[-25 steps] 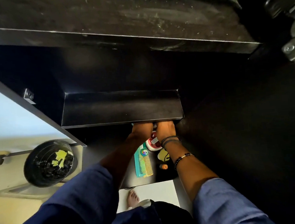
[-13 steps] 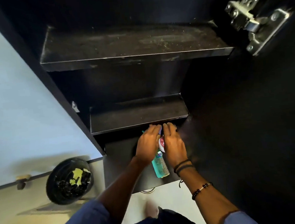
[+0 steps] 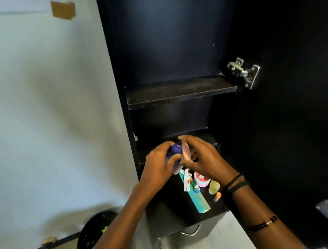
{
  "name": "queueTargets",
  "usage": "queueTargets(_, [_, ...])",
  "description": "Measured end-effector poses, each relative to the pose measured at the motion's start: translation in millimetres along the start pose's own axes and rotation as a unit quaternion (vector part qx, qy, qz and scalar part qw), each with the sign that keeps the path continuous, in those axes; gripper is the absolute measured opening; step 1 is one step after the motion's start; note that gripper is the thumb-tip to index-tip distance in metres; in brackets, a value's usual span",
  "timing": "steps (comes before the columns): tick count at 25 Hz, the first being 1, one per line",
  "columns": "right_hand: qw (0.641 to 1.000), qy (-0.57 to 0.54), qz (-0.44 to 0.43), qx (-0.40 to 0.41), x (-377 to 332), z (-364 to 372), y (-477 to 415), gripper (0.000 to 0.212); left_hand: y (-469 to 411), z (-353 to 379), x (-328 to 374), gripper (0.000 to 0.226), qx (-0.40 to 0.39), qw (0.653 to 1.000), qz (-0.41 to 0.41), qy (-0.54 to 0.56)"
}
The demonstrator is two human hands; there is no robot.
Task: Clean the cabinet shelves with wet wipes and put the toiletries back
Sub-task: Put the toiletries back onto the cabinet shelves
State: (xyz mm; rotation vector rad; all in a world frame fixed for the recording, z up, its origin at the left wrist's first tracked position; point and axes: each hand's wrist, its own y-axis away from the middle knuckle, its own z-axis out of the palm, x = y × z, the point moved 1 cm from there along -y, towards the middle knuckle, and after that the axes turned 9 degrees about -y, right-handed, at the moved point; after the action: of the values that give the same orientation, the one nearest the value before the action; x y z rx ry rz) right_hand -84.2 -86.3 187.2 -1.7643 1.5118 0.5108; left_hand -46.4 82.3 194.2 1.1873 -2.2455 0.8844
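Observation:
My left hand (image 3: 158, 164) grips a bottle with a dark blue cap (image 3: 176, 149) in front of the lower shelf (image 3: 205, 138) of the black cabinet. Beside it, my right hand (image 3: 205, 158) holds a pale pink round container (image 3: 186, 151). Below the hands, on the cabinet's black ledge (image 3: 166, 208), lie a teal comb (image 3: 196, 198), a white tube (image 3: 187, 181), a red-and-white round tin (image 3: 200, 178), a yellowish bottle (image 3: 213, 186) and a small orange-capped stick (image 3: 217, 196). The upper shelf (image 3: 180, 91) is bare and looks dusty.
The open cabinet door (image 3: 288, 114) stands at right with metal hinges (image 3: 243, 72). A white wall (image 3: 49, 104) is on the left. A black waste bin (image 3: 95, 232) sits low at left, next to a dark bar. A drawer handle (image 3: 191, 232) shows under the ledge.
The view has tilted up, showing more of the cabinet. Both hands have risen from the ledge toward the lower shelf, now holding the blue-capped bottle and the pink container.

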Motion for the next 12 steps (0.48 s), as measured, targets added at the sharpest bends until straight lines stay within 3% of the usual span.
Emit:
queueTargets(7, [0.994,-0.072,-0.083,0.003,-113.0,-71.6,-35.0,0.073,-32.1,-97.5,47.9,0.035,0.06,0.997,0.04,0.004])
queueTargets(12, [0.982,-0.104,-0.157,0.033,-173.0,-126.1,-67.7,0.053,-62.3,-166.6,100.5,0.037,0.122,0.988,0.091,-0.003])
